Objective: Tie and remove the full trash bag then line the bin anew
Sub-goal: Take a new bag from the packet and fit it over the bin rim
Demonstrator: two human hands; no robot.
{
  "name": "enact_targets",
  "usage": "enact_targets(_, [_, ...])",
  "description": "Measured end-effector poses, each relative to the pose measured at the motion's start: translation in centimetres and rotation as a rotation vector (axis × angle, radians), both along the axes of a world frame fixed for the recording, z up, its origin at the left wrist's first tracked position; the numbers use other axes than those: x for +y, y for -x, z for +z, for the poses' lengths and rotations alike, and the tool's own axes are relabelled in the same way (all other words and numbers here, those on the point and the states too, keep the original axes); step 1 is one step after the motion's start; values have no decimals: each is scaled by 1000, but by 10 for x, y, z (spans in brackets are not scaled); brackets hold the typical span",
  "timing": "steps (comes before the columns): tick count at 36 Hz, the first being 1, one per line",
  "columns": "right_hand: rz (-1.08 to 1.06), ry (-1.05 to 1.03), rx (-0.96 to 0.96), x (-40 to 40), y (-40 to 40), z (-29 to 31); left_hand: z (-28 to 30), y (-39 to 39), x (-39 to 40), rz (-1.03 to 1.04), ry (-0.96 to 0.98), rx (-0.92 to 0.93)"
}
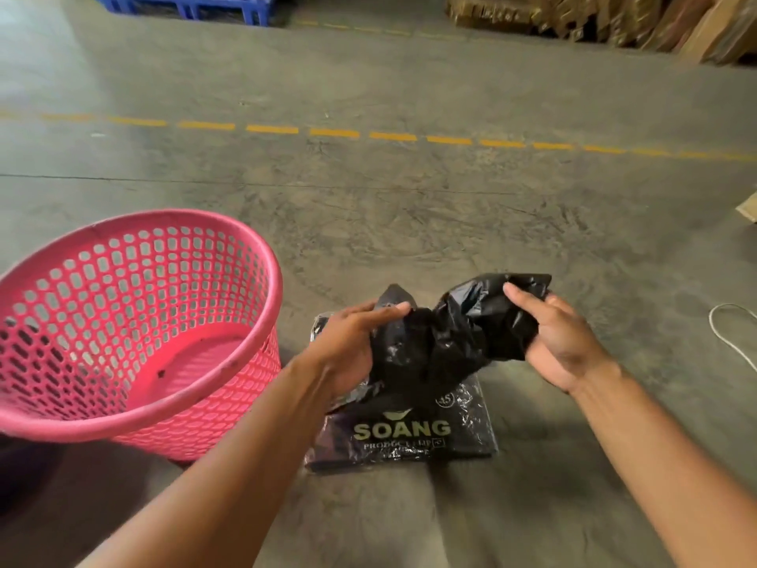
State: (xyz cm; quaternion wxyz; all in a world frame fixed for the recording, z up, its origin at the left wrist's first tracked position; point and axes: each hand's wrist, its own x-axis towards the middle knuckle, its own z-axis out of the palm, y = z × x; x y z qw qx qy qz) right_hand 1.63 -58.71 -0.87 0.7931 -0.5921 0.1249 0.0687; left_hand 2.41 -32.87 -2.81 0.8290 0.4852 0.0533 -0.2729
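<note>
Left hand (352, 346) and right hand (561, 338) both pinching crumpled black bag (454, 338), above bag pack (405, 436) on floor (409, 219), unlined pink bin (135, 334) left, tilted.

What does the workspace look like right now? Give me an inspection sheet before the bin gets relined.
Surface: bare concrete floor with a dashed yellow line.
Job's things: pink mesh bin unlined, tilted, nothing inside; crumpled black bag; pack of bags flat on the floor beneath it.
Clutter: nothing seen.
Grippers: left hand and right hand both grip the black bag.
Cables: white cord on the floor at right.
Surroundings: blue pallet, stacked cardboard at the back.
</note>
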Motion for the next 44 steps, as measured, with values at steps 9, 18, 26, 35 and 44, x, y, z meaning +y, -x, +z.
enact_targets(9, [148, 283, -412, 63, -40, 111, 127, -44, 22, 58, 73, -495])
enact_targets(18, [236, 105, -540, 156, -74, 202, 215, -56, 90, 323, -61, -609])
enact_targets(26, [255, -82, -587, 255, -94, 268, 282, -51, 165, 593, -117, -749])
enact_targets(35, [182, -310, -428, 343, -96, 262, 287, -55, 227, 832, -203, -802])
enact_targets(44, [270, -280, -255, 378, -91, 160, 185, -50, 270, 907, -342, -562])
